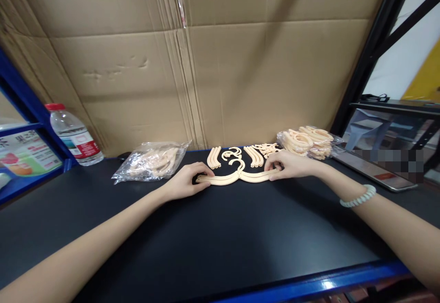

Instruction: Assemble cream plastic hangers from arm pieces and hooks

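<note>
The hanger (237, 177) lies flat on the black bench (220, 229), hook pointing away. The left hand (187, 181) presses fingers down on the left arm end; the right hand (288, 164) pinches the right arm end. Keep both arms flat and aligned at the centre hook, pressing evenly inward. Loose curved parts (237, 155) lie just behind. The water bottle (74, 135) carries a red-and-white label, its writing illegible.
</note>
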`<state>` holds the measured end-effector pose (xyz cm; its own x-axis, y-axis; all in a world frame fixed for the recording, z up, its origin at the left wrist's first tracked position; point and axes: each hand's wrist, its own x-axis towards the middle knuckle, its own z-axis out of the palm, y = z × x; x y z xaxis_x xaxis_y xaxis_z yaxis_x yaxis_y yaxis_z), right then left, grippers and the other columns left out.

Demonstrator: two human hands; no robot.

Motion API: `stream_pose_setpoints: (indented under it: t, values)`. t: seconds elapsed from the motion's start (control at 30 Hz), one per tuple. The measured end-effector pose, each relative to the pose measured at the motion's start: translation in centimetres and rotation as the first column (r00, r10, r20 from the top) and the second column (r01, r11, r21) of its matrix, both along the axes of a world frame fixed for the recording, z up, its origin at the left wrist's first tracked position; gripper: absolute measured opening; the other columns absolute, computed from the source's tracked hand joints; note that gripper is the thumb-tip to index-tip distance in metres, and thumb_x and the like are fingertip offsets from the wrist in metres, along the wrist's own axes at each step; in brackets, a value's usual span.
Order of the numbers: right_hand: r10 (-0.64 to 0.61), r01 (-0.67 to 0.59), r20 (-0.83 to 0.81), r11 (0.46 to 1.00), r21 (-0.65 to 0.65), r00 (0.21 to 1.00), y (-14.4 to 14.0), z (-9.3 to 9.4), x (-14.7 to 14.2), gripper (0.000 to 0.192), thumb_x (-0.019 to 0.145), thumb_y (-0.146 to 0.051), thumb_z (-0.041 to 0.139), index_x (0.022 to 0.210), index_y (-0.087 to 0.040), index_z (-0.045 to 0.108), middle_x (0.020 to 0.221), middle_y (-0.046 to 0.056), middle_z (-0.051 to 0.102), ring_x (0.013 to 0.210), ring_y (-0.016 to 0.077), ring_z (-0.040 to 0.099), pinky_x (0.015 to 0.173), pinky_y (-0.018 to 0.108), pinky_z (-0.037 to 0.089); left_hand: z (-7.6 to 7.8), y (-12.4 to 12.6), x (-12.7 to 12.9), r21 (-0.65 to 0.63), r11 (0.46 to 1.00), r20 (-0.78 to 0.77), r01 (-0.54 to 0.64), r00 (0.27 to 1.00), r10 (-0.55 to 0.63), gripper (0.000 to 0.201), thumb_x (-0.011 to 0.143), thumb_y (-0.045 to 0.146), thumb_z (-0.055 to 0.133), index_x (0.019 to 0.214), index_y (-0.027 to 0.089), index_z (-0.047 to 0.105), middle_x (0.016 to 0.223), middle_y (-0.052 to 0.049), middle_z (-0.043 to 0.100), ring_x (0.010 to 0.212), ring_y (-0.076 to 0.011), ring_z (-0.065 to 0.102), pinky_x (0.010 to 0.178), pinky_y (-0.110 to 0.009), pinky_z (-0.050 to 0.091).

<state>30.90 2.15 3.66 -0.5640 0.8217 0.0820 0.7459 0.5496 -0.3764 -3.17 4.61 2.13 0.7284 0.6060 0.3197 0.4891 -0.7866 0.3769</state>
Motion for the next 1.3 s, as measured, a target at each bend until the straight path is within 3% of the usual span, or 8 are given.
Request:
stream_pose_setpoints:
  t: [0.27,0.4,0.57,0.83,1.0,1.3]
  values:
    - [0.016,-0.016,0.010,0.999,0.035,1.000,0.2,-0.3,0.2,0.021,0.075,-0.030,0.065,0.087,-0.014,0.070,0.076,0.004,0.063,0.060,0.0119,0.049,0.055,0.025,0.037,-0.3,0.0,0.0,-0.150,0.986,0.115,-0.070,0.989,0.088,0.019,0.076,0.025,0.061,0.094,0.019,0.066,0.098,-0.006,0.067,0.090,-0.0223,0.061,0.082,-0.033,0.045]
    - [0.018,-0.018,0.005,0.999,0.048,1.000,0.6,-0.4,0.8,0.037,0.073,-0.043,0.068,0.096,-0.014,0.069,0.088,0.007,0.065,0.066,0.0139,0.051,0.059,0.026,0.040,-0.7,0.8,-0.3,-0.284,0.955,0.214,-0.082,0.966,0.147,0.022,0.077,0.031,0.061,0.095,0.019,0.065,0.099,-0.006,0.067,0.095,-0.0225,0.062,0.087,-0.036,0.047]
    - [-0.011,0.012,-0.041,1.000,0.013,0.999,0.8,-0.3,1.1,0.042,0.084,-0.046,0.051,0.100,-0.011,0.068,0.094,0.011,0.068,0.077,0.0191,0.059,0.067,0.030,0.045,-1.2,1.7,-0.6,-0.356,0.927,0.272,-0.121,0.935,0.226,0.023,0.080,0.035,0.056,0.093,0.017,0.063,0.093,-0.005,0.068,0.088,-0.0211,0.065,0.079,-0.036,0.052]
    - [-0.122,0.122,-0.021,0.993,-0.011,0.992,1.5,-0.6,1.9,0.029,0.083,-0.030,0.047,0.090,-0.013,0.069,0.087,0.009,0.071,0.078,0.0204,0.062,0.070,0.030,0.046,-1.4,2.0,-0.6,-0.402,0.905,0.301,-0.139,0.913,0.274,0.019,0.078,0.030,0.057,0.089,0.017,0.064,0.091,-0.005,0.069,0.089,-0.0205,0.065,0.085,-0.037,0.051]
    - [-0.179,0.182,0.044,0.980,-0.077,0.983,1.5,-0.5,1.9,0.030,0.081,-0.023,0.044,0.093,-0.010,0.068,0.081,0.009,0.069,0.065,0.0171,0.061,0.062,0.028,0.046,-1.5,2.2,-0.7,-0.410,0.901,0.289,-0.143,0.917,0.277,0.020,0.076,0.031,0.058,0.089,0.017,0.064,0.090,-0.005,0.070,0.087,-0.0204,0.066,0.082,-0.036,0.052]
    - [-0.178,0.180,0.031,0.979,-0.091,0.984,1.5,-0.6,2.0,0.028,0.079,-0.022,0.047,0.092,-0.012,0.069,0.080,0.008,0.068,0.063,0.0163,0.059,0.061,0.027,0.045,-1.5,2.1,-0.7,-0.411,0.899,0.272,-0.151,0.921,0.279,0.020,0.076,0.031,0.058,0.089,0.017,0.064,0.090,-0.005,0.069,0.086,-0.0199,0.065,0.079,-0.035,0.052]
